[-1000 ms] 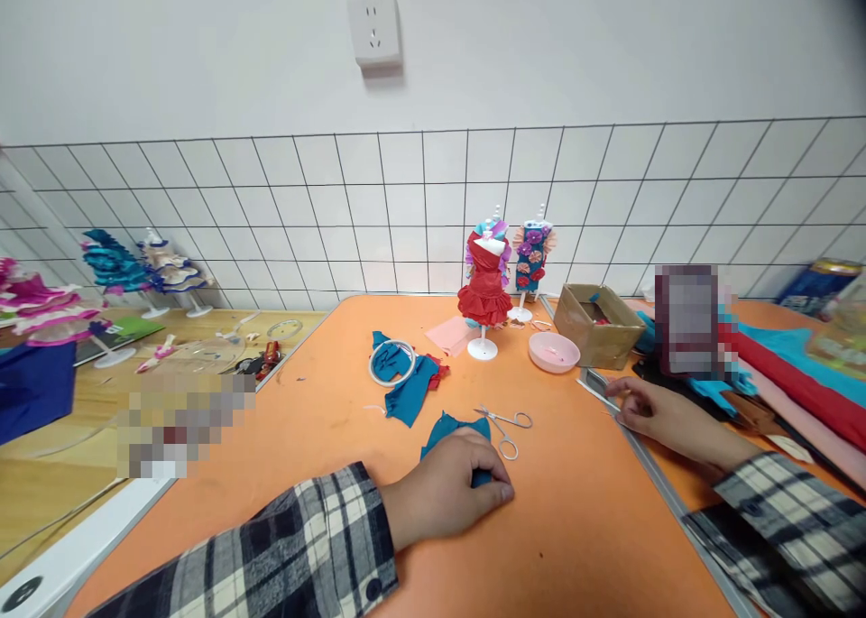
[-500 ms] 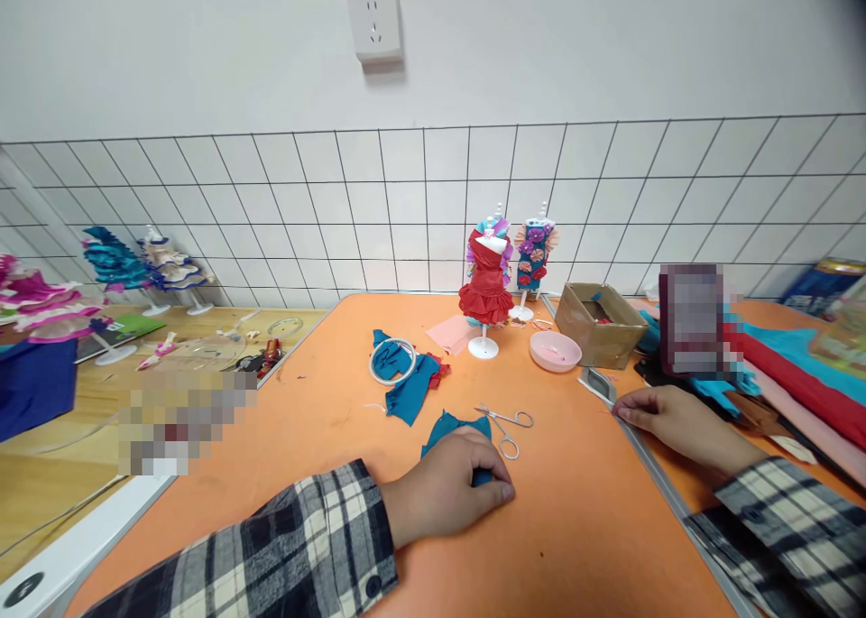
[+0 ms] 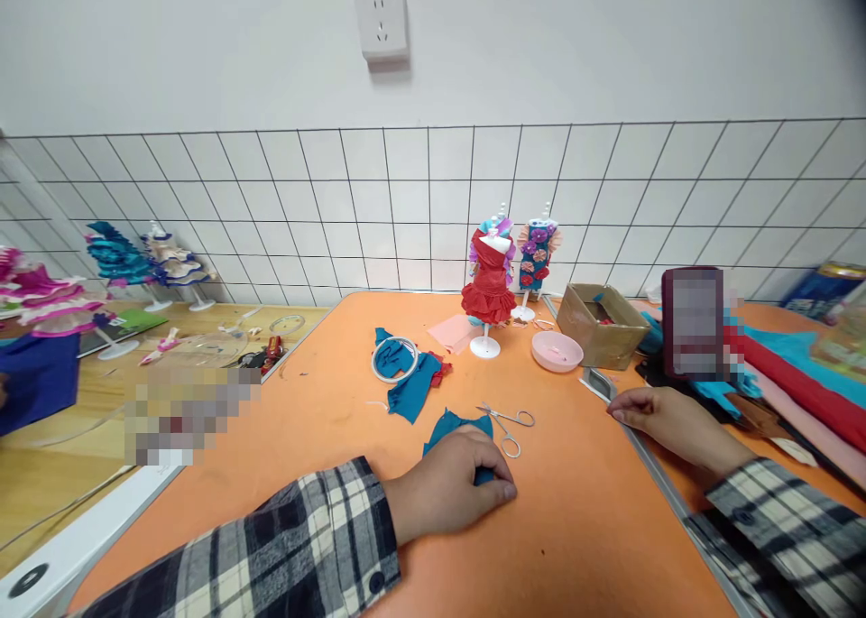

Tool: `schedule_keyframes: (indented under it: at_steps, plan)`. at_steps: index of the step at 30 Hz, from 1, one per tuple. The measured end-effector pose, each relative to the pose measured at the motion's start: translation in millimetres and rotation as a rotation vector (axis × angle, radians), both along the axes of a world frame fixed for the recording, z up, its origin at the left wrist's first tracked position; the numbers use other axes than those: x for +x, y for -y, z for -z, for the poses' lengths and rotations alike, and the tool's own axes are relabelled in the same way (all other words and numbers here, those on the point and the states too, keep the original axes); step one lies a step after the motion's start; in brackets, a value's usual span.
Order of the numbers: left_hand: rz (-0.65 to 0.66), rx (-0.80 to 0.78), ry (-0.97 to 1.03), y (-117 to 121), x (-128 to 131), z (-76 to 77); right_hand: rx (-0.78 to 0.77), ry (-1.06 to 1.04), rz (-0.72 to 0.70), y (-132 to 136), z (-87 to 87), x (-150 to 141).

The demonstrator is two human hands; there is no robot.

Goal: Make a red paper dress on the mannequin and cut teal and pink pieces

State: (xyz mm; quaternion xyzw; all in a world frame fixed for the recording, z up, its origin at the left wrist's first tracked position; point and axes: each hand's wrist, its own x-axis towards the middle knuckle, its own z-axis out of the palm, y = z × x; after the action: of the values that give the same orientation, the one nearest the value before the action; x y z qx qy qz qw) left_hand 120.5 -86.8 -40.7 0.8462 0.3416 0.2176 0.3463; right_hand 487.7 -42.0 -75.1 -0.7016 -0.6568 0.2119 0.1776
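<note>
My left hand (image 3: 456,481) rests on the orange table, its fingers curled round a piece of teal fabric (image 3: 452,422) that shows beyond the knuckles and under the palm. Just past it lies a pair of small silver scissors (image 3: 506,426) with the blades parted. Farther off, a white embroidery hoop (image 3: 375,362) sits on another teal cloth (image 3: 414,396), with a scrap of red beside it. My right hand (image 3: 667,424) is at the table's right edge with thumb and forefinger pinched together; whatever they may hold is too small to make out. A grey-and-white object (image 3: 598,383) lies just beyond those fingertips.
Miniature dress forms in a red dress (image 3: 488,280) and a flowered dress (image 3: 535,255) stand at the back. A pink bowl (image 3: 557,352), cardboard box (image 3: 602,329), upright phone (image 3: 693,320) and fabric rolls (image 3: 798,365) are to the right. More dressed forms stand left.
The whole view has shifted slightly. My left hand stays on the teal fabric, and my right hand keeps its pinch at the table edge, having moved very slightly left.
</note>
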Motion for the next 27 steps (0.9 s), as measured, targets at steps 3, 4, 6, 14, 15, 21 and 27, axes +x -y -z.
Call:
schedule_keyframes:
  at_steps: [3, 4, 6, 14, 15, 21, 27]
  plan:
    - [0.002, -0.001, 0.006, 0, 0, -0.2, 0.07, 0.083, 0.021, 0, 0.9, 0]
    - [0.001, -0.003, 0.007, 0, -1, -0.2, 0.077, 0.087, 0.029, 0, 0.5, -1]
    - [0.002, -0.004, 0.007, 0, -1, 0.2, 0.057, 0.007, 0.033, 1, -0.7, -4]
    - [0.0, -0.012, 0.016, -2, -1, 3.1, 0.005, -0.282, 0.055, 4, -9.5, -14]
    - [0.002, -0.011, 0.018, -2, -1, 3.2, 0.088, -0.202, 0.066, 4, -11.2, -16]
    - [0.014, 0.001, 0.019, -2, -1, 2.8, 0.289, -0.036, 0.088, 10, -22.9, -25]
    - [0.024, 0.013, 0.019, -3, -1, 4.9, 0.193, 0.09, 0.017, 16, -29.2, -16]
